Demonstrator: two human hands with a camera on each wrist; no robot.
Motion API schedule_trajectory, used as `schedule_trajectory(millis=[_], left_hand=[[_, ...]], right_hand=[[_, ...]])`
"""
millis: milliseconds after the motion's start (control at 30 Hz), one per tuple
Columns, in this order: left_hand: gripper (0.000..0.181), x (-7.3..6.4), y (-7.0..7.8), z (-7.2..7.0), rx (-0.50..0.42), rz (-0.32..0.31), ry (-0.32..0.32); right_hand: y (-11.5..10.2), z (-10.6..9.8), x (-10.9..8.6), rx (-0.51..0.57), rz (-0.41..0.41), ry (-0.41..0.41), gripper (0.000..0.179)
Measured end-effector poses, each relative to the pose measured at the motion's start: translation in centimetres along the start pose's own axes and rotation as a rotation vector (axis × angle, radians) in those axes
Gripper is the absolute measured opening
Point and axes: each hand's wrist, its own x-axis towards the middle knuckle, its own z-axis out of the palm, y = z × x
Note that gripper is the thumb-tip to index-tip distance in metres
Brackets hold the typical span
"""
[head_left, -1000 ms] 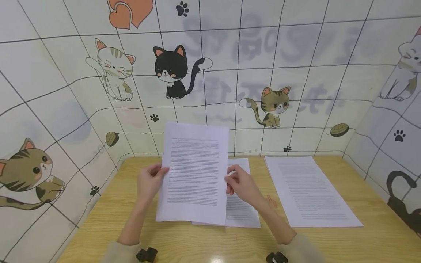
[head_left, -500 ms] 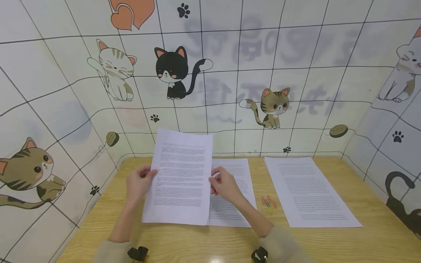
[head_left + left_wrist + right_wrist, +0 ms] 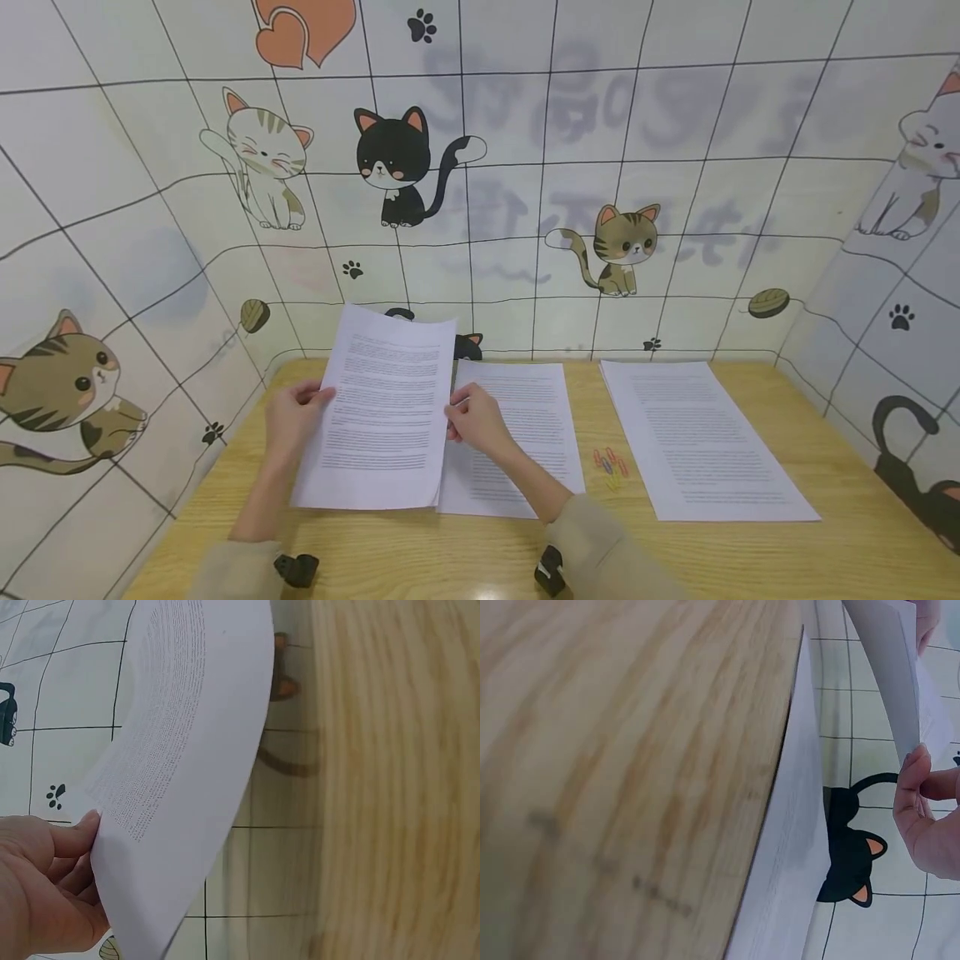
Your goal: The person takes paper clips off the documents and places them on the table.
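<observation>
Both hands hold a few printed paper sheets tilted up off the table at the left. My left hand pinches their left edge, with the thumb on the printed face; the left wrist view shows the sheets bowed in a curve. At the opposite edge my right hand pinches between thumb and fingers, as the right wrist view also shows that hand at the edge. Behind the right hand a second printed stack lies flat on the table, partly covered by the right forearm.
Another printed stack lies on the right of the wooden table. Between the two flat stacks sits a small group of coloured paper clips. A wall with cat drawings borders the table at the back.
Both hands have moved left with the held sheets and lowered them slightly, tilting them more. More of the flat middle stack and the paper clips now show.
</observation>
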Motion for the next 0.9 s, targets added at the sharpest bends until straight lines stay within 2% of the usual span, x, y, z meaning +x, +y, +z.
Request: schedule_trajectory(millis=[300, 667, 900], left_hand=[[0.028, 1.4, -1.4, -0.6, 0.078, 0.069, 0.023], [0.025, 2.3, -3.3, -0.7, 0.135, 0.077, 0.013], [0.026, 3.1, -4.3, -0.9, 0.168, 0.063, -0.033]], right_hand=[[0.9, 2.9, 1.0, 0.006, 0.051, -0.017, 0.006], [0.6, 4.2, 2.0, -0.026, 0.16, -0.016, 0.005], [0.9, 4.5, 2.5, -0.007, 0.183, -0.032, 0.011]])
